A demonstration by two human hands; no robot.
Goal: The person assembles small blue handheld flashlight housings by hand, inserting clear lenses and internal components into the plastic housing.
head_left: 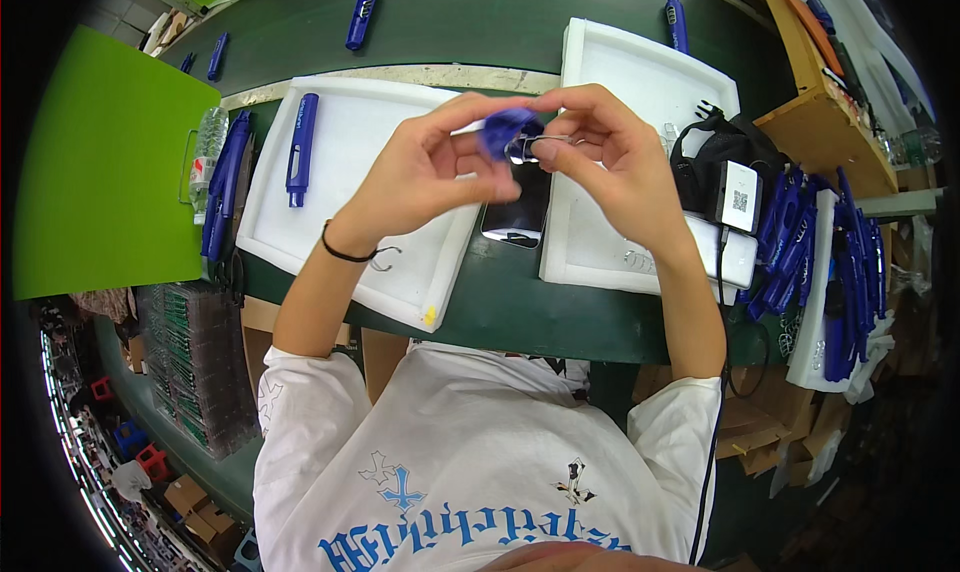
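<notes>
Both my hands are raised in front of me, over the gap between two white foam trays. My left hand (435, 162) curls its fingers and thumb around a blue plastic housing (507, 130), which is blurred by motion. With thumb and fingertips, my right hand (615, 157) pinches a shiny metal wire piece (522, 149) at the housing's right end. Whether the wire sits inside the housing or only touches it, I cannot tell. Below the hands lies a dark phone (514, 224). Another blue tubular housing (301, 157) rests in the left tray (268, 207).
The right tray (590, 262) holds clear coiled pieces and a black strap (715, 142) with a white box (738, 197). Many blue housings (790, 242) pile up at right. At left stand a bottle (208, 157) and a green panel (110, 172). More housings (362, 17) lie beyond.
</notes>
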